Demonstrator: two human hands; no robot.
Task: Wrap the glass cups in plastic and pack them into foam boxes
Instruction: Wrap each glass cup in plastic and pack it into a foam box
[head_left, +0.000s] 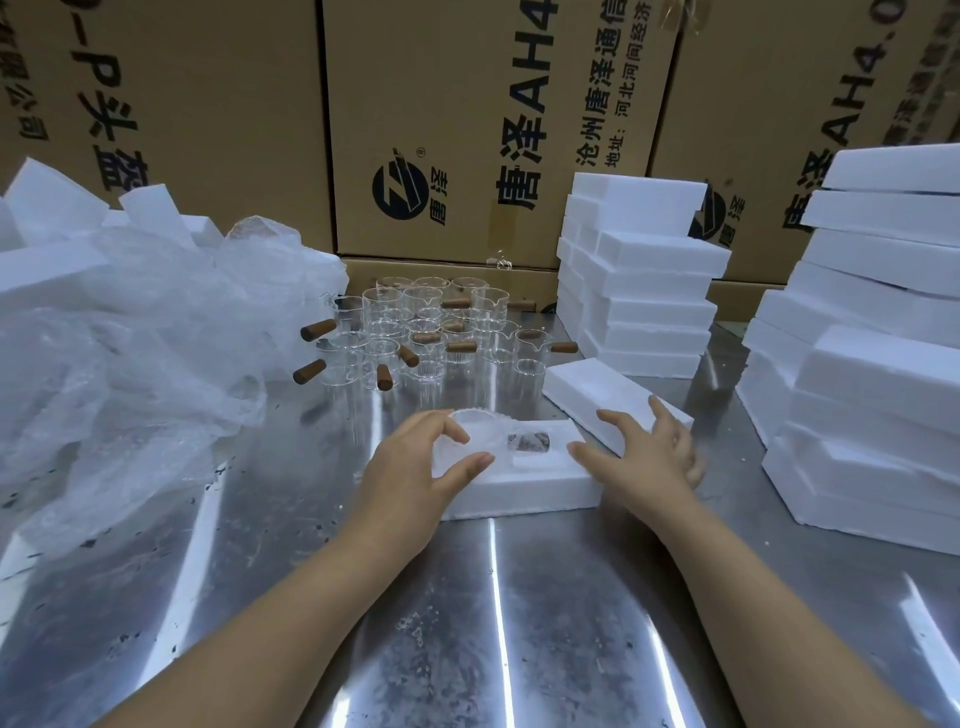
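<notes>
An open foam box half (524, 488) lies on the steel table in front of me. A plastic-wrapped glass cup (480, 426) sits in its recess, its brown handle (529, 441) lying in the side slot. My left hand (421, 462) hovers over the box's left end, thumb and fingers spread and relaxed, just beside the cup. My right hand (644, 452) is spread over the box's right edge, fingers reaching onto a foam lid (597, 395) that lies behind. Neither hand grips anything.
Several unwrapped glass cups with wooden handles (426, 332) stand at the table's middle back. A heap of clear plastic bags (130, 338) fills the left. Stacks of foam boxes stand at the back (644, 280) and right (872, 332). Cardboard cartons (467, 104) wall the rear.
</notes>
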